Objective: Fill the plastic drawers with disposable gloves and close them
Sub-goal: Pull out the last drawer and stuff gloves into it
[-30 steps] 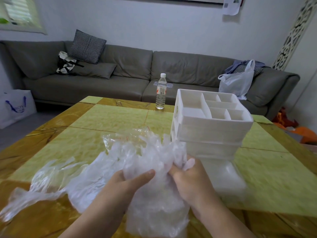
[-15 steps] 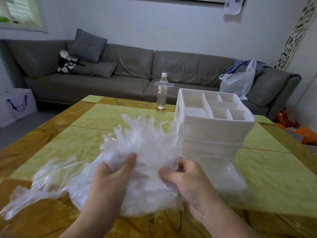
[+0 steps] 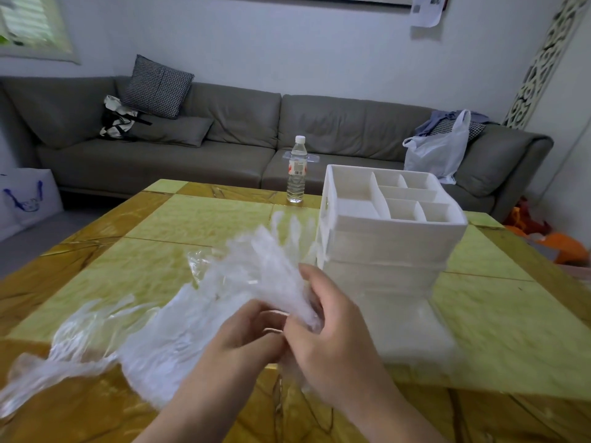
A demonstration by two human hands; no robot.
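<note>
So, quick rundown of what's on the table right now:

Left hand (image 3: 246, 338): curled in, fingers pinching the lower edge of the bundle of disposable gloves (image 3: 256, 270), knuckles pressed up against the other hand.

Right hand (image 3: 332, 327): wrapped around the same bundle from the right side, thumb up along the plastic, fingers closed on it. So both hands are gripping, not spread.

Gloves in hand: a crumpled clear wad, the finger ends fanning up and away toward the drawer unit, a bit blurry so I can't count them.

Loose gloves (image 3: 96, 343): more clear plastic sprawled flat on the table to the left, trailing off toward the near-left corner.

Drawer unit (image 3: 383, 247): white plastic, standing just right of the hands, divided tray on top with several compartments, all looking bare.

Bottom drawer (image 3: 412, 330): pulled out toward the camera, just beside the right hand; can't really tell what's in it, it's all white and smeared.

Table (image 3: 192, 225): yellow-green and amber stone-look top.

Water bottle (image 3: 297, 169): upright at the far edge, well apart from the gloves.

Background: grey sofa (image 3: 224, 148) with a checked cushion (image 3: 156, 86) and a white plastic bag (image 3: 438, 151).
</note>
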